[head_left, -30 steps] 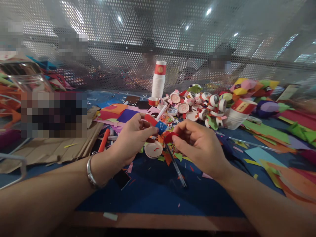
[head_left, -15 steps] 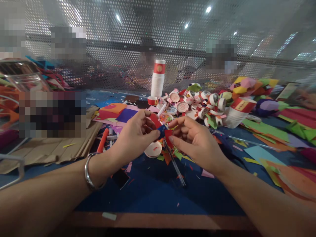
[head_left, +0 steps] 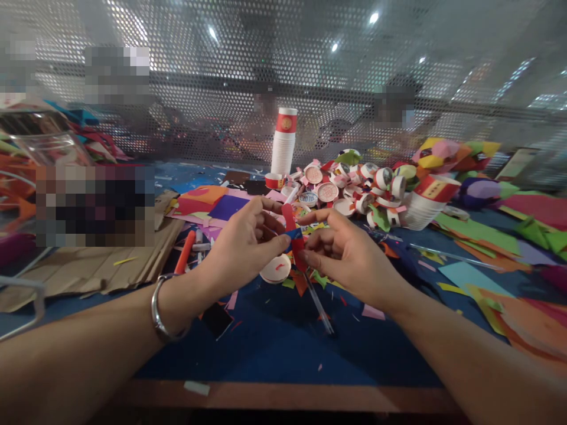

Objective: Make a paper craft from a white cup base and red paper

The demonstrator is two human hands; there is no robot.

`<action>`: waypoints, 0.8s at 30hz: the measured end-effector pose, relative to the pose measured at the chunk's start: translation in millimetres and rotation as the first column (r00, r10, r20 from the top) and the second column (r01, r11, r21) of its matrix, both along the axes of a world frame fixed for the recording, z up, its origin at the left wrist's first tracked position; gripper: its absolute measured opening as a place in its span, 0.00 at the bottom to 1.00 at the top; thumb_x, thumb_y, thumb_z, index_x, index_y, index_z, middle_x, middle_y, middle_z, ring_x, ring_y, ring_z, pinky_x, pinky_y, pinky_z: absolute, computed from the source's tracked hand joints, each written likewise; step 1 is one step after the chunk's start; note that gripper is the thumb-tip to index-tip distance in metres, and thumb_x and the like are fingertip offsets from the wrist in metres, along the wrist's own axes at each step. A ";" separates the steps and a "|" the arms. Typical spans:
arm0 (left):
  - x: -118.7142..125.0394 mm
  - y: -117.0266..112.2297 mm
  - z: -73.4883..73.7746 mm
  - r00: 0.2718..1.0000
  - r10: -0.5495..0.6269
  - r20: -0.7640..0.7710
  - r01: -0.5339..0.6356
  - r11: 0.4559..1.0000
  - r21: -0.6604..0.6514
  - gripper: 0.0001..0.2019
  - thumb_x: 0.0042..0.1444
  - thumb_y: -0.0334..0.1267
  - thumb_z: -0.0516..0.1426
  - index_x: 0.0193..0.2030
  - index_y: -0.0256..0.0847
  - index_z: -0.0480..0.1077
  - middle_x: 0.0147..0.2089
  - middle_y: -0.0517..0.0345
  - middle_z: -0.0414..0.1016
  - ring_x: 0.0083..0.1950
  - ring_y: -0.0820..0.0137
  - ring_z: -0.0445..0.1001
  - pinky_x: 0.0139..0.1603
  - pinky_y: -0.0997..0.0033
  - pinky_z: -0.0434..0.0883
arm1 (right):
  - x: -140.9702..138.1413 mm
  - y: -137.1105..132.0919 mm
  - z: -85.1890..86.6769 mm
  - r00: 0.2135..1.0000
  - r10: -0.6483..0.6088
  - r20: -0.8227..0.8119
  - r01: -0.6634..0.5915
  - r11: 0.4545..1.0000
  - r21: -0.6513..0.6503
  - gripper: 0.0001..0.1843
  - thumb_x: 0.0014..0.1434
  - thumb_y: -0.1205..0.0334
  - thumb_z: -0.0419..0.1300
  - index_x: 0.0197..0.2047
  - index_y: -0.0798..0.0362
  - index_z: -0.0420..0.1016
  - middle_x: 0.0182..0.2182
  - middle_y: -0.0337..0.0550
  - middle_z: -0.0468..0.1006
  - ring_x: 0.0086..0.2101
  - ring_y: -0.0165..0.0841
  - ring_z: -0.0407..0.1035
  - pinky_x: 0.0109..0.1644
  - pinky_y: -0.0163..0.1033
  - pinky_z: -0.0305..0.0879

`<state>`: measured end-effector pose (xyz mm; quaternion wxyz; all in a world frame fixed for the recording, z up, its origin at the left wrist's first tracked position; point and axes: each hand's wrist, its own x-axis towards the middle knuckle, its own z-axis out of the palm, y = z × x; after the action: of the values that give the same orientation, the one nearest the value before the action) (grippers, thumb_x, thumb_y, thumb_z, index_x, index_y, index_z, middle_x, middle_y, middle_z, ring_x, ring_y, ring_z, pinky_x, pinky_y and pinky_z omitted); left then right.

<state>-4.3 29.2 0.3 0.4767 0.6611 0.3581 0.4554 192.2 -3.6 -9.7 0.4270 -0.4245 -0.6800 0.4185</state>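
Between my hands is a narrow red paper piece (head_left: 289, 217) with a rounded top end and a small blue paper strip (head_left: 293, 234) across its middle. My left hand (head_left: 248, 239), with a silver bangle (head_left: 156, 310) on the wrist, pinches the blue strip from the left. My right hand (head_left: 343, 251) is closed at the thumb on the red piece's lower part, its index finger raised near the top. Just below the hands lie a white cup bottom (head_left: 275, 269) holding a red scrap and a clear pen (head_left: 319, 304).
Behind the hands stands a tall stack of paper cups (head_left: 283, 150). A heap of cut cup pieces (head_left: 328, 192) spreads to its right, beside a tilted cup stack (head_left: 427, 203). Brown cardboard (head_left: 101, 271) and an orange marker (head_left: 185, 251) are at left; coloured paper sheets (head_left: 482, 236) at right.
The red piece has turned more upright, and its two red parts now line up above and below the blue strip. My right fingers have shifted slightly left.
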 end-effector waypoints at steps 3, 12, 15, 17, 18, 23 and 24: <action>-0.4 -0.6 1.0 0.999 -0.024 -0.024 0.023 1.000 -0.003 0.20 0.52 0.31 0.66 0.50 0.38 0.68 0.38 0.58 0.76 0.35 0.70 0.76 0.36 0.68 0.73 | 0.9 0.0 -0.6 1.000 0.011 -0.010 -0.012 1.000 -0.026 0.27 0.59 0.59 0.70 0.57 0.52 0.63 0.28 0.32 0.74 0.28 0.29 0.68 0.32 0.37 0.63; -2.6 0.4 2.5 0.994 -0.109 -0.012 0.109 0.994 0.027 0.21 0.54 0.33 0.66 0.52 0.37 0.67 0.37 0.59 0.75 0.35 0.72 0.75 0.38 0.68 0.73 | 2.9 1.3 -0.4 0.998 0.025 -0.055 -0.029 0.997 -0.069 0.22 0.60 0.60 0.70 0.53 0.51 0.67 0.26 0.30 0.73 0.28 0.28 0.67 0.31 0.36 0.62; -2.7 -0.1 2.4 0.992 -0.125 -0.001 0.125 0.991 0.040 0.21 0.54 0.32 0.66 0.52 0.36 0.66 0.37 0.59 0.75 0.35 0.72 0.75 0.38 0.68 0.72 | 3.0 1.4 0.5 0.998 0.029 -0.047 -0.033 0.996 -0.078 0.16 0.59 0.59 0.72 0.45 0.53 0.72 0.28 0.33 0.74 0.29 0.27 0.67 0.33 0.36 0.62; -2.5 -0.2 2.1 0.991 -0.132 0.007 0.132 0.990 0.047 0.20 0.54 0.32 0.66 0.52 0.37 0.66 0.36 0.60 0.74 0.35 0.73 0.74 0.37 0.69 0.72 | 3.1 1.6 0.7 0.999 0.035 -0.035 -0.037 0.996 -0.080 0.14 0.58 0.58 0.73 0.40 0.54 0.75 0.30 0.36 0.76 0.30 0.27 0.67 0.35 0.36 0.63; -2.4 0.0 1.9 0.991 -0.136 0.011 0.135 0.989 0.052 0.20 0.54 0.32 0.66 0.52 0.37 0.66 0.36 0.61 0.73 0.35 0.73 0.73 0.37 0.69 0.71 | 3.0 1.8 0.6 0.999 0.038 -0.035 -0.041 0.996 -0.082 0.13 0.57 0.58 0.73 0.39 0.54 0.75 0.31 0.36 0.76 0.30 0.27 0.67 0.35 0.36 0.63; -1.2 1.2 1.1 0.987 -0.161 0.030 0.159 0.985 0.069 0.19 0.54 0.31 0.66 0.50 0.38 0.67 0.36 0.62 0.73 0.35 0.74 0.72 0.38 0.69 0.71 | 1.7 2.3 1.1 0.992 0.084 -0.098 -0.094 0.991 -0.096 0.12 0.56 0.59 0.75 0.37 0.54 0.77 0.29 0.35 0.76 0.29 0.26 0.66 0.34 0.35 0.61; -0.9 1.3 1.0 0.985 -0.167 0.034 0.165 0.984 0.065 0.18 0.55 0.31 0.66 0.50 0.38 0.67 0.36 0.62 0.73 0.36 0.74 0.72 0.38 0.70 0.71 | 1.4 2.3 1.4 0.990 0.091 -0.108 -0.102 0.990 -0.100 0.13 0.56 0.59 0.75 0.36 0.54 0.77 0.30 0.35 0.76 0.29 0.26 0.66 0.34 0.35 0.61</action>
<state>-5.3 30.5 1.3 0.4992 0.6941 0.2781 0.4378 193.6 -1.3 -8.3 0.4180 -0.3908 -0.6538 0.4950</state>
